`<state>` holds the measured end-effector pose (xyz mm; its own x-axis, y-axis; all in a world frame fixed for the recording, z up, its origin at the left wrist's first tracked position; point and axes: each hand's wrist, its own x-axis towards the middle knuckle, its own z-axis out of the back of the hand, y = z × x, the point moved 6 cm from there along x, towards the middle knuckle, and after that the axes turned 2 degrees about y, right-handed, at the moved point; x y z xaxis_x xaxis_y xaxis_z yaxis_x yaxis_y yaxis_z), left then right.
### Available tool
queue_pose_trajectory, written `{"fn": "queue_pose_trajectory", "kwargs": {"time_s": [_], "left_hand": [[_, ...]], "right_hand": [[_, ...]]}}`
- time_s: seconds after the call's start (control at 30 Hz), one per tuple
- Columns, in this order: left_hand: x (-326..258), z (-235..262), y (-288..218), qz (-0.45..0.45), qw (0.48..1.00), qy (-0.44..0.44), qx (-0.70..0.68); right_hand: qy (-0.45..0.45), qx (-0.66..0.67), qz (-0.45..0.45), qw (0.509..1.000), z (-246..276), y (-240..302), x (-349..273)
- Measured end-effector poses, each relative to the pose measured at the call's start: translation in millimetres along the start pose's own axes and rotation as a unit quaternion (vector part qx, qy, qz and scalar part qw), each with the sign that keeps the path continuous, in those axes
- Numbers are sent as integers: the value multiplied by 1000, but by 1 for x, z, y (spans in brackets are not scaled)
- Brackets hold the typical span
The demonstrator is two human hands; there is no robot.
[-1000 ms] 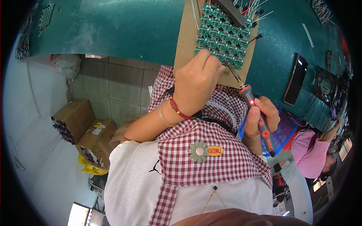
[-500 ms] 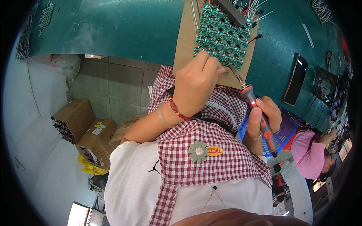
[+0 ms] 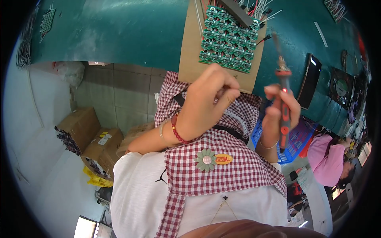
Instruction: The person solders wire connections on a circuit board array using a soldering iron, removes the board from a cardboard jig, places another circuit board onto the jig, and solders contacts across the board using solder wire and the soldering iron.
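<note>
Right of centre, the right grip (image 3: 273, 119) pinches a grey-and-red, pen-shaped soldering iron (image 3: 284, 80), tip upward. It looks light and stiff; its handle is the place to hold, clear of the probably hot metal tip (image 3: 281, 62). At centre, the left grip (image 3: 210, 97) is curled closed; I cannot tell whether it holds anything. Above, green circuit boards (image 3: 228, 41), likely fragile, lie on brown cardboard (image 3: 190, 61).

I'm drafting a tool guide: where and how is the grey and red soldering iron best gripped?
Probably around its slender grey and red handle, behind the red collar, coming from the wearer's side: the bare metal shaft points away from them. The right hand grips that handle.
</note>
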<state>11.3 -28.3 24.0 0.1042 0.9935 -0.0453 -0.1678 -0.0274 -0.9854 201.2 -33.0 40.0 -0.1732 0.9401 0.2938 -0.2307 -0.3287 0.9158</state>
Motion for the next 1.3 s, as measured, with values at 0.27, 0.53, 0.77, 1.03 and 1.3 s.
{"fn": "queue_pose_trajectory", "kwargs": {"time_s": [0.27, 0.53, 0.77, 1.03, 1.3], "left_hand": [[-4, -14, -14, -41, 997, 47, -42], [-11, 9, 14, -92, 969, -115, 199], [-13, 7, 20, -94, 964, -119, 217], [-13, 6, 24, -91, 963, -118, 224], [-12, 5, 27, -99, 962, -115, 228]], "right_hand": [[45, 100, 56, 992, -18, 3, 8], [-25, 62, 15, 998, 40, -10, 2], [-44, -4, -27, 999, 32, -10, -10], [-27, -20, -19, 999, 25, -12, -8], [1, -40, -4, 999, 19, -5, -9]]}}
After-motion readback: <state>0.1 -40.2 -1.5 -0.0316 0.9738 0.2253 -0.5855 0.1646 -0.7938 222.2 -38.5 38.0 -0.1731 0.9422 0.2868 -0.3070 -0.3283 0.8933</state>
